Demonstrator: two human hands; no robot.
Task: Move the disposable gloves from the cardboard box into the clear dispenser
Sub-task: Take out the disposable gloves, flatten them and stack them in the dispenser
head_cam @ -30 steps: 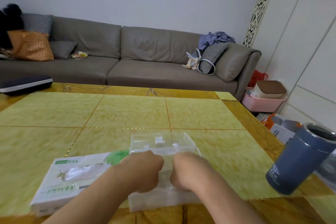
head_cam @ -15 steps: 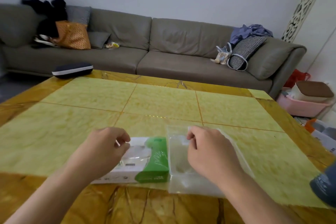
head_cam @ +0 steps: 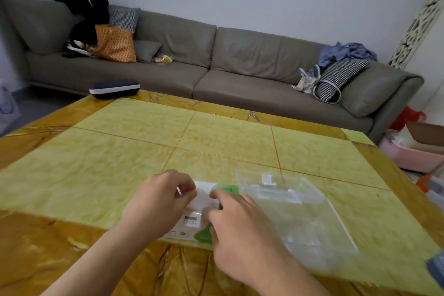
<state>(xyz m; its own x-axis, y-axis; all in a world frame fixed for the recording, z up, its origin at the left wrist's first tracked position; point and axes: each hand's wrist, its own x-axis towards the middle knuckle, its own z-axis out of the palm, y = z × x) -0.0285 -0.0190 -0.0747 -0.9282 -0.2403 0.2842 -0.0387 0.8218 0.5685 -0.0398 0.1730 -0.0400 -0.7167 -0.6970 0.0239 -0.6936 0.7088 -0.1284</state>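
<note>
Both my hands are on the cardboard box [head_cam: 192, 220]: left hand [head_cam: 159, 202] pinching something white at its top, right hand [head_cam: 236, 220] with fingers curled onto the box. Clear dispenser [head_cam: 298, 209] sits just right of my right hand on the table [head_cam: 120, 151].

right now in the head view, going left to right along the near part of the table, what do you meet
left hand → cardboard box → right hand → clear dispenser → blue cup at the frame's right edge
</note>
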